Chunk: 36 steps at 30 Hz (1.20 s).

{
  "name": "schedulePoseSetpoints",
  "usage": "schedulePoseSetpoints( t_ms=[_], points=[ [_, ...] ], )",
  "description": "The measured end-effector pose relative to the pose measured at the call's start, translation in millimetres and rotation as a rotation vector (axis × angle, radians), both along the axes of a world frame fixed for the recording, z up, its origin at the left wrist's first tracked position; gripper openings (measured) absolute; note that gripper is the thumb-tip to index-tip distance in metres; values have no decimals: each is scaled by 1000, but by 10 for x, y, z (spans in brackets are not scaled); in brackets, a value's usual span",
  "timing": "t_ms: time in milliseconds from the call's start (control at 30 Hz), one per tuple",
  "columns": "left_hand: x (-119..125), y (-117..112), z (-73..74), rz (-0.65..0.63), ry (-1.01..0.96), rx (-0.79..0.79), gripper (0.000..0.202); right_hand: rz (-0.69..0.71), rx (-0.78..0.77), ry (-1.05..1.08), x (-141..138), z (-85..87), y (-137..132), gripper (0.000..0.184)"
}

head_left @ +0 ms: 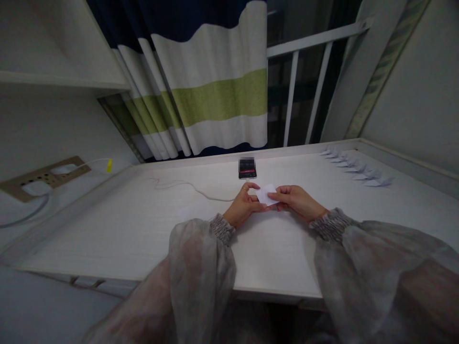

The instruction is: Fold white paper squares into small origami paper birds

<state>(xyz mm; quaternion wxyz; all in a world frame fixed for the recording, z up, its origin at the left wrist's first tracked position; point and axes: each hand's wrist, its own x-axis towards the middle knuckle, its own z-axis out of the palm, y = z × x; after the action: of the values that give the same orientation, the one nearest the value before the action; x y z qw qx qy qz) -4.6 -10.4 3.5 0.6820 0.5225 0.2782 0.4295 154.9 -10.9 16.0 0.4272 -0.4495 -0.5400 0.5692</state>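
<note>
Between my two hands, above the middle of the white desk, is a small folded piece of white paper (266, 194). My left hand (245, 204) grips its left side, fingers curled around the edge and thumb along the bottom corner. On the opposite side my right hand (294, 199) pinches the paper, thumb on top and fingers underneath. The folds are too faint to make out. Just beyond my hands a phone (247, 168) lies near the desk's back edge, its screen lit, with a white cable (204, 193) running leftward from near it.
Several folded white paper pieces (353, 167) stand in a row at the back right. Flat white paper (196, 210) lies left of my left hand. A power strip (46, 177) with plugs sits at the left wall. Behind the desk (107, 239) hangs a striped curtain (215, 95).
</note>
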Motion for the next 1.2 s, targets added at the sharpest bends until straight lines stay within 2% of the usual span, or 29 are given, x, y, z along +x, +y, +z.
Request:
schedulePoseSetpoints(
  t_ms=[267, 433, 600, 800, 900, 1000, 1100, 1200],
  points=[
    [4, -16, 24, -12, -24, -18, 59, 5, -2, 29, 26, 28, -4, 27],
    [10, -24, 28, 22, 34, -50, 60, 36, -24, 33, 33, 42, 11, 24],
    [18, 16, 7, 102, 124, -17, 38, 70, -46, -47, 28, 16, 24, 23],
    [13, 65, -51, 190, 278, 8, 19, 100, 41, -254, 36, -32, 46, 23],
    [-3, 87, -80, 191, 401, 67, 13, 101, 64, -288, 56, -43, 70, 17],
    [-29, 104, -92, 202, 547, 202, 13, 127, 91, -306, 81, -65, 91, 18],
    [-51, 107, -78, 251, 751, 376, 17, 134, 203, -431, 104, -106, 107, 15],
    [-57, 108, -66, 275, 882, 465, 20, 99, 339, -564, 112, -144, 121, 12]
  ],
)
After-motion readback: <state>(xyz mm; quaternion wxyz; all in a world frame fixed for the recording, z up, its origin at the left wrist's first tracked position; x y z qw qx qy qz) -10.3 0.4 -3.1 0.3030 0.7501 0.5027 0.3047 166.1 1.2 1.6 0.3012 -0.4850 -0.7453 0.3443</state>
